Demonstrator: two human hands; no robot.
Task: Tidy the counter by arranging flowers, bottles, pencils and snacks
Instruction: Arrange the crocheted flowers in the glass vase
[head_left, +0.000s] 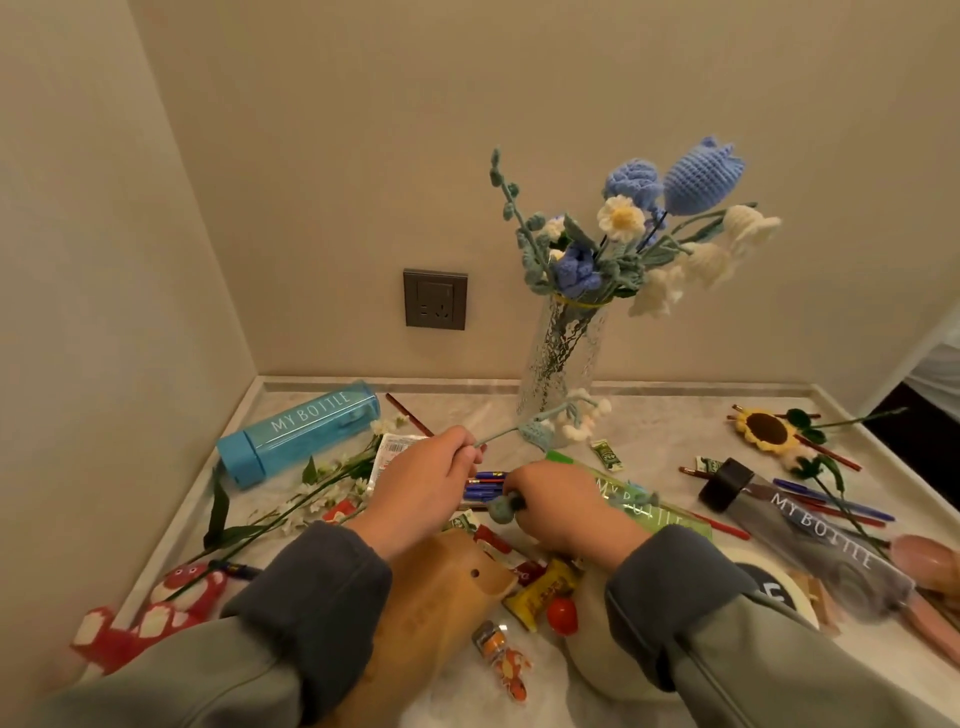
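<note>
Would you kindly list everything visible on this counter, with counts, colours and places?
vase: one, clear, back centre, holds knitted flowers
blue bottle: one, lying back left
green bottle: one, lying centre
grey bottle: one, lying right
sunflower: one, yellow, back right
white sprays: a few, left
pens: several, blue, between the hands
snacks: several, mixed colours, front
socket: one, grey, wall
left hand: pinches bell stem, white
right hand: grips teal bud

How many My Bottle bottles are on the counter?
3: a blue bottle lying at back left, a green bottle lying beyond the right hand, a dark-capped bottle lying at right. Clutter may hide others.
</note>
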